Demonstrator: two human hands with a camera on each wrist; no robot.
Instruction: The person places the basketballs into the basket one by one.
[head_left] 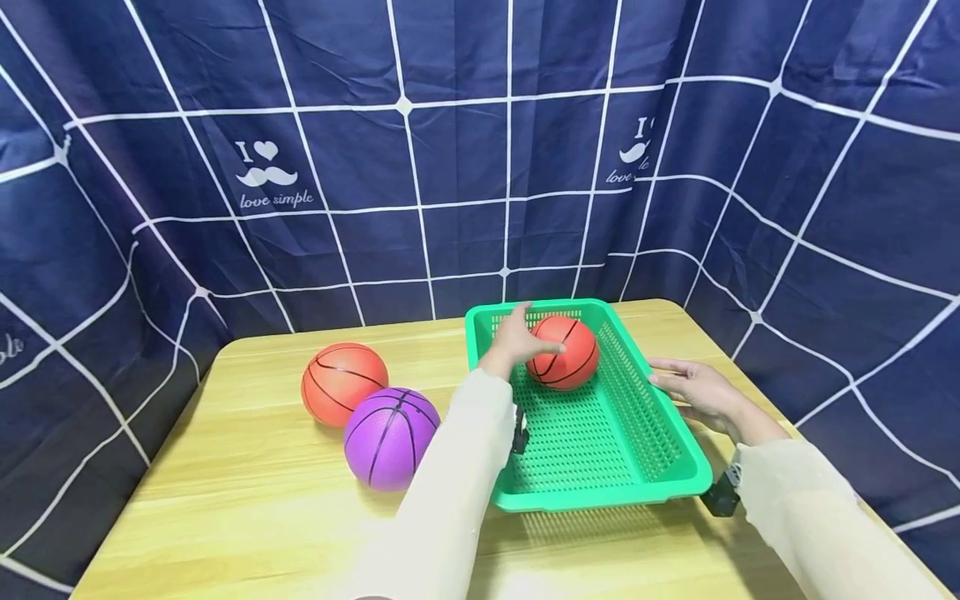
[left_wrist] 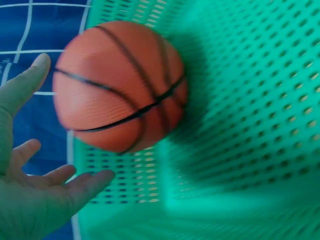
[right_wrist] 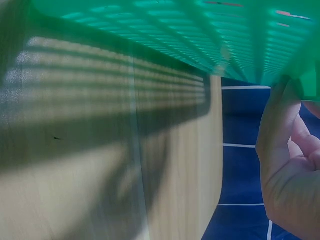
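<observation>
A green plastic basket [head_left: 585, 497] with perforated walls stands on the wooden table. Inside, at its far end, sits an orange-red toy basketball [head_left: 573, 358]. My left hand [head_left: 516, 340] reaches over the basket's left wall, fingers spread beside this ball; the left wrist view shows a gap between the fingers and the ball [left_wrist: 120, 87]. My right hand [head_left: 705, 392] holds the basket's right rim, fingertips at the top edge and another finger lower on the outside. In the right wrist view this hand [right_wrist: 292, 165] is partly cut off by the frame.
Left of the basket, a second orange-red basketball [head_left: 341, 379] and a purple basketball [head_left: 392, 442] lie close together on the table [head_left: 247, 467]. A dark blue curtain [head_left: 465, 167] with white lines hangs behind and along both sides of the table.
</observation>
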